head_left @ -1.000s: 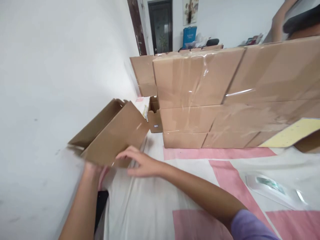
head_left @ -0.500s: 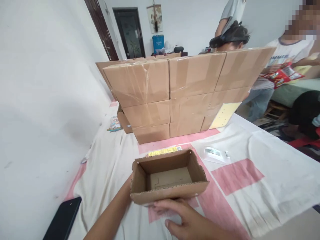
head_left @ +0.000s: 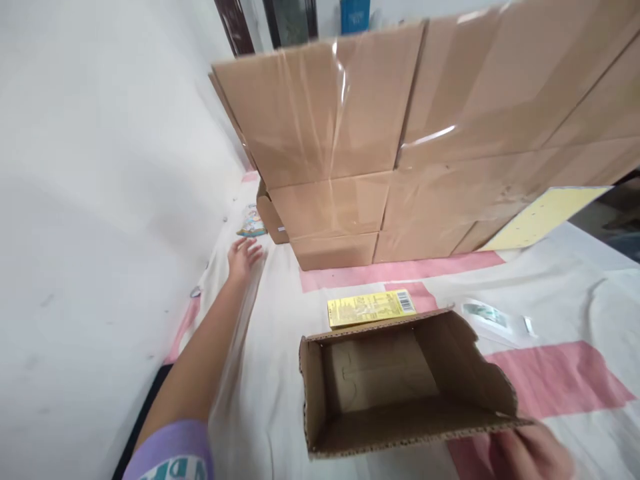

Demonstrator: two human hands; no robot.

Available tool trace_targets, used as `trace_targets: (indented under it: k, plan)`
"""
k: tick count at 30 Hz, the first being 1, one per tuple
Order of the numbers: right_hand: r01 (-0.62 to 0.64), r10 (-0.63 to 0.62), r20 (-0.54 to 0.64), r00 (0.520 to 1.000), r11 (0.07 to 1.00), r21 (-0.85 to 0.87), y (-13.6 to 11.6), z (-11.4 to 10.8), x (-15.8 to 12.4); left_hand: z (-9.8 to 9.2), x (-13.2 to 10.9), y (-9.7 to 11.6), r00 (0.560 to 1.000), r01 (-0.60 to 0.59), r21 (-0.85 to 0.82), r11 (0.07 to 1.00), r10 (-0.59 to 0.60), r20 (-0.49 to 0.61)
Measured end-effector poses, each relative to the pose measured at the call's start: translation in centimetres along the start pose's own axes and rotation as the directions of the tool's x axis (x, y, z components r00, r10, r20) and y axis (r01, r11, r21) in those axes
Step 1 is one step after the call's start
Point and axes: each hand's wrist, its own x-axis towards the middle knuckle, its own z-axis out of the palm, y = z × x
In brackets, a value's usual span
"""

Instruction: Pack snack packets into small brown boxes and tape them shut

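Observation:
My left hand (head_left: 244, 257) stretches far forward along the wall side, fingers spread and holding nothing. Just beyond its fingertips lies a small colourful packet (head_left: 253, 221), close to a brown carton (head_left: 271, 217). At the lower right, my right hand (head_left: 535, 453) grips the near right corner of an open cardboard box (head_left: 380, 373); its fingers are partly hidden and blurred. The box has no lid, shows nothing inside, and is tilted towards me. Behind its far rim sits a yellow box with a barcode (head_left: 370, 307).
A tall wall of taped cardboard boxes (head_left: 345, 160) stands across the table, with a yellow sheet (head_left: 545, 217) at its lower right. A clear-and-white plastic item (head_left: 493, 320) lies on the white and pink cloth (head_left: 555, 377). A white wall (head_left: 100, 200) runs along the left.
My left hand has left the cardboard box and reached forward to the packet. My right hand has shifted to the box's right corner. The view has moved closer and lower.

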Motion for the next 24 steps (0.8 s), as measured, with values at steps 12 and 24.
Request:
trace_targets:
  k: [12,24]
  plan:
    - [0.149,-0.204,0.441,0.874,0.976,0.156,-6.1,0.5,9.3,-1.5,-22.9,4.5,0.555,-0.448,-0.04,0.893,0.312,0.771]
    - [0.152,-0.197,0.333,0.922,0.976,0.156,-6.5,-0.2,6.3,2.2,-15.8,6.0,0.437,-0.527,0.176,0.832,0.088,0.895]
